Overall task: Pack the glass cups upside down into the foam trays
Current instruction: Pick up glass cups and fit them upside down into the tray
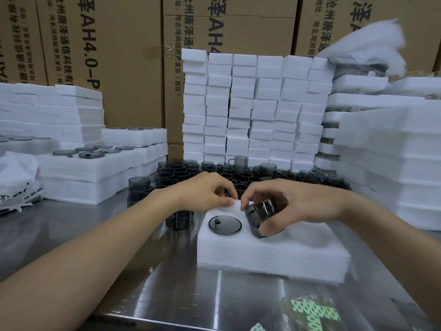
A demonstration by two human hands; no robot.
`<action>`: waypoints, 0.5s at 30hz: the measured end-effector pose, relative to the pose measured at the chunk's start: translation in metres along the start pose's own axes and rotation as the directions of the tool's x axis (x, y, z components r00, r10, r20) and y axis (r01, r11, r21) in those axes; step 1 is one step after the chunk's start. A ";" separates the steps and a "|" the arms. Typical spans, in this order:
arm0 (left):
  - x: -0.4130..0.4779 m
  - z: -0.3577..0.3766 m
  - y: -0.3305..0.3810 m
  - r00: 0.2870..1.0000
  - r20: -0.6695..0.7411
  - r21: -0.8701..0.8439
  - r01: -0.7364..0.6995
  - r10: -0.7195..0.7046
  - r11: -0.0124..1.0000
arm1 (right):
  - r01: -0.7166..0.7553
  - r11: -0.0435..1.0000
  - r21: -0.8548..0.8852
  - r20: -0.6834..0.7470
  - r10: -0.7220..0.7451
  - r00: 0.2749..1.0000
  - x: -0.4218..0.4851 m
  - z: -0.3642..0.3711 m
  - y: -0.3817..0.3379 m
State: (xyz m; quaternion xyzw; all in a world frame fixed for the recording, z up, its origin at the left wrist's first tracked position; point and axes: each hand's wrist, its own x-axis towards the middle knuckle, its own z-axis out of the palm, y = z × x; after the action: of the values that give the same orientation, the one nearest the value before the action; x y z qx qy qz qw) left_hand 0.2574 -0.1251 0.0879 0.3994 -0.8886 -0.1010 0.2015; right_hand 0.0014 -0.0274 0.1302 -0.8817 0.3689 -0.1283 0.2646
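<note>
Shiny steel table (pixel 167 295) runs under both forearms, with a green-and-white patterned packet (pixel 315 311) lying at its near edge. Farther in sits a white foam tray (pixel 274 254). One dark glass cup (pixel 224 224) is already set in it upside down, round base up and level with the foam.

Just right of that, the right hand (pixel 298 204) grips a second cup (pixel 261 216), fingers and thumb curled round it. This cup is tilted, base turned left, its lower edge down at the tray's top.

The left hand (pixel 205 189) reaches to the tray's far edge, where its thumb and forefinger pinch the foam. Under that wrist another cup (pixel 177 219) stands on the table, beside the tray.

Behind the hands is a crowd of loose cups (pixel 238 174), most of them mouth up. To the left are stacked trays (pixel 95 168) already filled, and a crumpled plastic bag (pixel 16 177). A wall of foam blocks (pixel 253 111) rises behind, more foam stacks (pixel 381 144) stand to the right, and printed cardboard boxes (pixel 119 56) fill the back.
</note>
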 end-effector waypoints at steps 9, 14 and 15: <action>0.000 0.000 0.000 1.000 0.010 0.011 0.002 -0.002 1.000 | 0.071 0.997 -0.012 -0.174 -0.072 0.982 0.004 0.005 0.000; -0.003 -0.001 0.003 1.000 0.012 -0.012 -0.023 0.023 1.000 | 0.234 0.959 -0.158 -0.350 -0.276 0.895 0.009 0.030 -0.020; -0.003 0.000 0.003 0.999 0.021 -0.009 -0.045 0.045 0.999 | 0.222 0.943 -0.247 -0.298 -0.292 0.909 0.011 0.035 -0.021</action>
State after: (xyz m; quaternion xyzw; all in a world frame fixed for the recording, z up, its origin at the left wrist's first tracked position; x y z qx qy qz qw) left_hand 0.2572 -0.1210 0.0885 0.3774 -0.8990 -0.1045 0.1960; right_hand 0.0360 -0.0094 0.1134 -0.9114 0.2995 -0.2688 0.0862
